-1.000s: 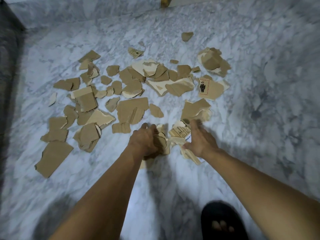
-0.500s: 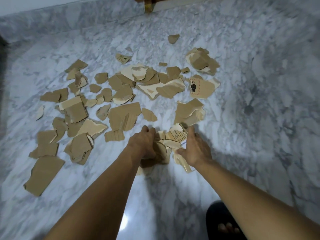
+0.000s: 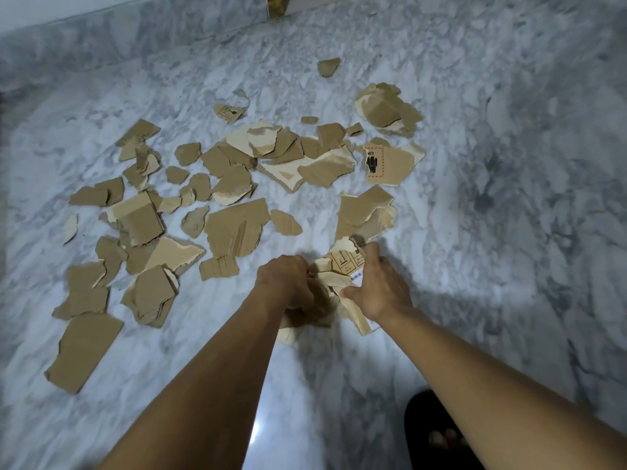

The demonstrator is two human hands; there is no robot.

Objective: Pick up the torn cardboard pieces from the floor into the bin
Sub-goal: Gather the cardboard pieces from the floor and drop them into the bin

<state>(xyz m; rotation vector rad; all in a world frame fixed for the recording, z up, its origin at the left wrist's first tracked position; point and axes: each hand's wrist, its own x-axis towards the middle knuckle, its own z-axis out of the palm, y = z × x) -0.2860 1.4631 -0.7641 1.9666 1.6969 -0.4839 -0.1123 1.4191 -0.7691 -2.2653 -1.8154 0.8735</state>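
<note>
Letters "UN", a black hand symbol and a red dashed frame mark a torn cardboard piece (image 3: 390,162) right of the marble floor's (image 3: 509,266) middle. A smaller scrap (image 3: 229,111) farther back carries black handling pictograms. The bundle (image 3: 342,262) gripped in the left hand (image 3: 285,283) and right hand (image 3: 380,290) shows boxed symbols, illegible, and a barcode label (image 3: 356,275).

Cardboard pieces (image 3: 234,228) spread over floor (image 3: 509,232), mostly left and ahead; both hands on bundle (image 3: 339,276) nearest; slipper (image 3: 437,435) bottom right.
</note>
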